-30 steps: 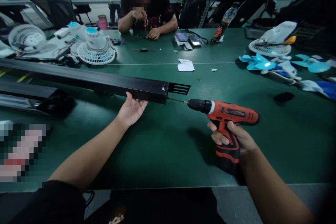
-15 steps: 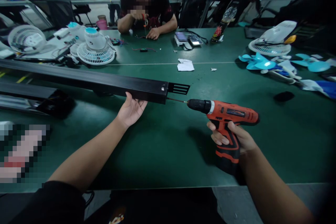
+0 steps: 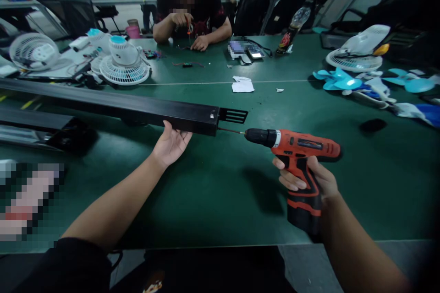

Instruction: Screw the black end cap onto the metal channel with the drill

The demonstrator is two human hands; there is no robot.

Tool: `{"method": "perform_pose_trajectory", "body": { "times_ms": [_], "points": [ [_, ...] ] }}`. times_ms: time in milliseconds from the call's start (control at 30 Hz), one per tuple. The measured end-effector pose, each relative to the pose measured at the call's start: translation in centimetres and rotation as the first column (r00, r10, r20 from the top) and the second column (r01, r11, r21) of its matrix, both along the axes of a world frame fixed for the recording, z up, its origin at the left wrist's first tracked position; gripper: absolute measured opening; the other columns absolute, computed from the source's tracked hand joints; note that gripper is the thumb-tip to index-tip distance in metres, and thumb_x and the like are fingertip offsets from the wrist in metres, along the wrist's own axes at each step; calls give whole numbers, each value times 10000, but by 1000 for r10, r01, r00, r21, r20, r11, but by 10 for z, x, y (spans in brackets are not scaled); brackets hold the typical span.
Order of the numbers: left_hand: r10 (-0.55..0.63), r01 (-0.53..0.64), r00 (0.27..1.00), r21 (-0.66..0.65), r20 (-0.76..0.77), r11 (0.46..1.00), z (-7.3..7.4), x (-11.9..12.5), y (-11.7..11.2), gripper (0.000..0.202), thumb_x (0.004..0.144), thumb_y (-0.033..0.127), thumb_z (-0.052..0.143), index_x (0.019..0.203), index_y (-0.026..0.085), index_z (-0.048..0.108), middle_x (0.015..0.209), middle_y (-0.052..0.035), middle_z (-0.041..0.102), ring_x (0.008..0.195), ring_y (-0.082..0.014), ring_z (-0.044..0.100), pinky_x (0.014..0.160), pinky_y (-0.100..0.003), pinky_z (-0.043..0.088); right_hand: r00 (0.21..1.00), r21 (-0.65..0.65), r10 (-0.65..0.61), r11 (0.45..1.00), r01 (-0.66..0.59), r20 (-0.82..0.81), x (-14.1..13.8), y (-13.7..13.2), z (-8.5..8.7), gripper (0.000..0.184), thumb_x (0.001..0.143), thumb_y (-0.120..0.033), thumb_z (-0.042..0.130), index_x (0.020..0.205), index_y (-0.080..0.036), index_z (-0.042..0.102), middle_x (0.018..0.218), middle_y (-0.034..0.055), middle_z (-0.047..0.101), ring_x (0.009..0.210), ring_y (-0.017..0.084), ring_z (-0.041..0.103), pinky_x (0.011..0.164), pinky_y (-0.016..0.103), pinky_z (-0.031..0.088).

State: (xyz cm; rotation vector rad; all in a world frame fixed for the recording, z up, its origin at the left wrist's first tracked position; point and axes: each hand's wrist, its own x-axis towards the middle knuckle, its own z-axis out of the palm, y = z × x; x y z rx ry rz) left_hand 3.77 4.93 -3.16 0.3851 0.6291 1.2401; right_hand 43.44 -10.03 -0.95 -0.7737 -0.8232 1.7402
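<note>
My left hand (image 3: 172, 145) supports a long black rectangular housing (image 3: 165, 109) near its right end, thumb on the front face and fingers underneath. A flat slotted black plate (image 3: 234, 115) sticks out of that end. In my right hand (image 3: 309, 176) is an orange and black cordless drill (image 3: 302, 144), gripped round its handle and pointing left. From its chuck a long thin bit (image 3: 231, 131) reaches the end face of the housing, below the plate. Whether the tip sits in a screw is hidden.
White fan parts (image 3: 125, 62) crowd the back left, with turquoise fan blades (image 3: 338, 80) at the right. Another black housing (image 3: 37, 123) lies at the left. A bottle (image 3: 292, 29) and paper scraps (image 3: 242, 84) are further back. Across the table (image 3: 206, 201) a person (image 3: 192, 13) holds a screwdriver.
The drill's handle has swung slightly to the right with my right hand, while the bit stays at the housing's end. My left hand and the housing have hardly moved.
</note>
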Motion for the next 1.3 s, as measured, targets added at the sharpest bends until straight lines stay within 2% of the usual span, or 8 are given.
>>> {"method": "perform_pose_trajectory", "body": {
  "times_ms": [200,400,533,667,800,967,1100,1300],
  "points": [
    [6,-6,1000,1,-6,1000,-3,-1,1,648,1253,650,484,1724,245,669,1411,-97,892,1404,-221,831,1237,-297,634,1000,37,20,999,-21,12,1,0,-2,496,979,-617,965,1248,-208,883,1022,51,728,496,48,339,524,257,604],
    [-36,35,999,38,22,999,-4,-2,2,662,1239,655,534,1773,273,617,1362,-62,909,1307,-187,860,1228,-275,627,998,76,44,996,-46,36,6,2,-7,505,990,-605,962,1296,-214,869,1051,60,748,501,48,376,544,264,629],
    [-40,38,997,33,59,999,-3,-1,1,638,1261,635,484,1768,270,614,1323,-58,915,1269,-183,875,1202,-286,652,997,58,12,998,-16,78,7,2,-7,454,967,-561,985,1217,-199,875,1024,68,766,501,56,417,533,272,620],
    [-54,51,996,49,69,998,-6,-2,2,636,1246,636,538,1769,283,612,1333,-61,912,1299,-201,869,1213,-300,649,991,-36,36,999,-31,132,10,-1,-6,467,921,-598,1007,1115,-204,848,859,52,740,556,142,595,497,277,624],
    [-47,44,996,44,71,998,-9,-2,3,637,1245,636,543,1764,272,611,1338,-65,910,1306,-207,867,1239,-307,635,985,-76,-10,997,23,174,14,-1,-3,482,872,-537,1055,1152,-218,827,958,64,789,670,171,759,587,253,695],
    [-14,13,999,20,37,1000,-3,3,2,629,1255,641,500,1732,255,641,1335,-72,911,1296,-207,870,1214,-294,650,979,-110,90,991,-70,183,14,0,0,465,915,-573,1000,1093,-197,793,696,2,664,543,157,636,472,245,599],
    [-2,2,1000,15,24,1000,-1,5,2,644,1264,643,458,1722,234,653,1293,-74,916,1265,-207,876,1179,-288,662,978,-78,35,997,-19,206,11,1,-1,444,901,-553,996,1078,-204,786,715,4,657,516,131,535,455,258,530],
    [-24,21,999,51,48,998,-5,4,4,675,1233,656,548,1797,287,583,1286,-54,918,1245,-204,877,1196,-285,647,970,-54,42,998,-30,237,10,3,3,424,895,-551,996,1030,-195,810,663,-15,603,508,123,451,471,279,495]
  ]
}}
